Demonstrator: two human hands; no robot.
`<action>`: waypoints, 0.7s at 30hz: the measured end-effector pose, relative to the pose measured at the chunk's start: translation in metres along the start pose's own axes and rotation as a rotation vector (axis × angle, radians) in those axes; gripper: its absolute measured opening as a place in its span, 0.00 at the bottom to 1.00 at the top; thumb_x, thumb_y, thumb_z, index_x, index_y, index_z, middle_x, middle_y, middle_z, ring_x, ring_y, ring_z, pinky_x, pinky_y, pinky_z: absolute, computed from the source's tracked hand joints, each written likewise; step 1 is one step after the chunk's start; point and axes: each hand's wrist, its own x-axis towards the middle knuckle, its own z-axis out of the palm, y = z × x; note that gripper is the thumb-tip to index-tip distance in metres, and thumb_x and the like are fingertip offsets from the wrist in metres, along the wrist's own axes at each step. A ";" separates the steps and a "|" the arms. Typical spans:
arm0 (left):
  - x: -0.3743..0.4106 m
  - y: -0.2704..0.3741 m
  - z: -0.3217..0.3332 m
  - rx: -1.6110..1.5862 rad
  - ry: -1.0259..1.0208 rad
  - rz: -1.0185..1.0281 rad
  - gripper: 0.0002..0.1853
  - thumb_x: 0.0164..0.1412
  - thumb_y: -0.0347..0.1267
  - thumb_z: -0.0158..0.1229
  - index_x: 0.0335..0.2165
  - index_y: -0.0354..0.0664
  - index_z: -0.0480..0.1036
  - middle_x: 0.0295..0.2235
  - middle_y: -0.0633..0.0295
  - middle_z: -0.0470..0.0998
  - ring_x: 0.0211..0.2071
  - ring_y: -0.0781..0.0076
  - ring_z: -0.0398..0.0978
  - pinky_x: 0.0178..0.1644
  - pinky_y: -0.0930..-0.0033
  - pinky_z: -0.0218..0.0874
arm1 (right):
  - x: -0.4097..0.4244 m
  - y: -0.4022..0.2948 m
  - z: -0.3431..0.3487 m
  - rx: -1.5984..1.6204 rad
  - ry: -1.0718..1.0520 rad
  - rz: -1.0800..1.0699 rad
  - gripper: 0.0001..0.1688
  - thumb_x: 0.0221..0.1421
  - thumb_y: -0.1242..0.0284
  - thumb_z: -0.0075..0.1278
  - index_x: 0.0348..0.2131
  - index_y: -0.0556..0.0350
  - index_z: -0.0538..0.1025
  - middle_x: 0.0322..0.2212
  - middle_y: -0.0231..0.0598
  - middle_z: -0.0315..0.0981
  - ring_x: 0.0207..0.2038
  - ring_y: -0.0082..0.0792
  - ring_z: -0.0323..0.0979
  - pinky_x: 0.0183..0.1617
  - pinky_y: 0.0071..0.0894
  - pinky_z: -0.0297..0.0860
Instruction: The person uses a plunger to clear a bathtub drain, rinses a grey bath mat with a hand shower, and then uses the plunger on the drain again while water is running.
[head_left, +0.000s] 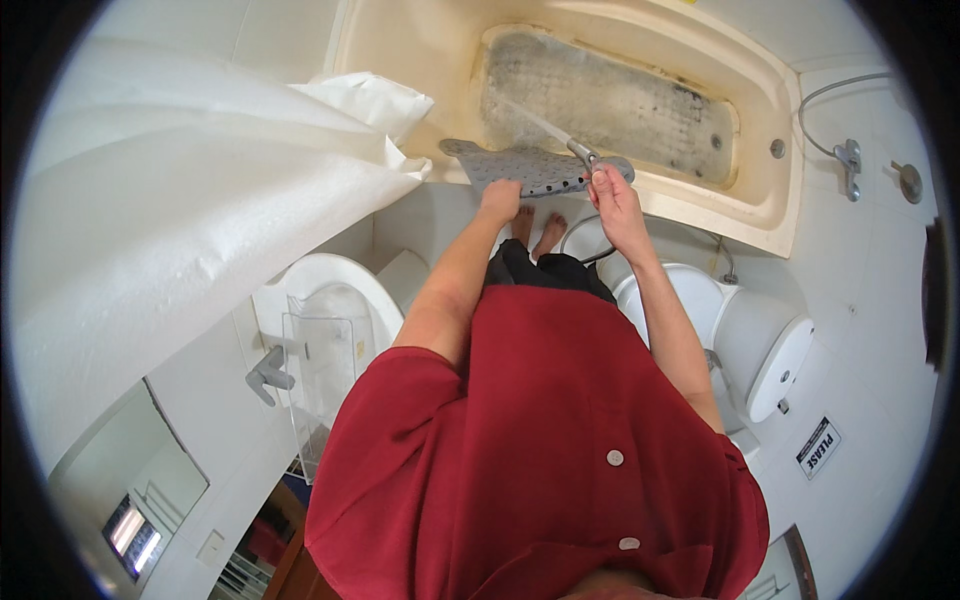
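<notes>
My left hand (501, 201) grips the near edge of a grey rubber bath mat (517, 169), which hangs over the near rim of a cream bathtub (442, 90). In my right hand (611, 196) is a handheld bidet sprayer (582, 153), its head pointing up and left, with a jet of water going out over the tub. The mat has round bumps and a row of dark holes. The tub's floor is stained with grey and dark patches.
A white shower curtain (225, 187) hangs at the left. Below it are a washbasin (337, 277) and its tap (270, 375). A toilet (750, 345) stands at the right, with the sprayer's hose (694, 225) curving nearby. My bare feet (551, 232) are beside the tub.
</notes>
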 end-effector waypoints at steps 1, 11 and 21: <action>0.000 0.001 -0.001 0.004 -0.008 -0.006 0.13 0.51 0.28 0.54 0.39 0.42 0.75 0.36 0.47 0.77 0.41 0.50 0.75 0.45 0.54 0.67 | 0.001 0.002 -0.001 0.002 0.010 -0.014 0.23 0.65 0.58 0.37 0.36 0.61 0.71 0.19 0.29 0.62 0.24 0.21 0.60 0.29 0.23 0.61; 0.005 -0.002 0.002 0.030 -0.006 0.008 0.14 0.51 0.28 0.54 0.39 0.42 0.75 0.35 0.47 0.77 0.40 0.49 0.75 0.44 0.54 0.67 | -0.001 0.005 -0.001 -0.003 0.046 -0.032 0.22 0.65 0.58 0.38 0.38 0.60 0.72 0.19 0.29 0.63 0.25 0.21 0.62 0.31 0.22 0.61; 0.008 -0.006 0.009 0.034 0.003 0.005 0.12 0.50 0.25 0.53 0.37 0.41 0.75 0.36 0.47 0.77 0.40 0.50 0.76 0.45 0.55 0.67 | 0.000 0.005 -0.007 0.009 0.062 -0.034 0.22 0.65 0.58 0.38 0.38 0.60 0.72 0.19 0.28 0.63 0.25 0.20 0.61 0.30 0.22 0.60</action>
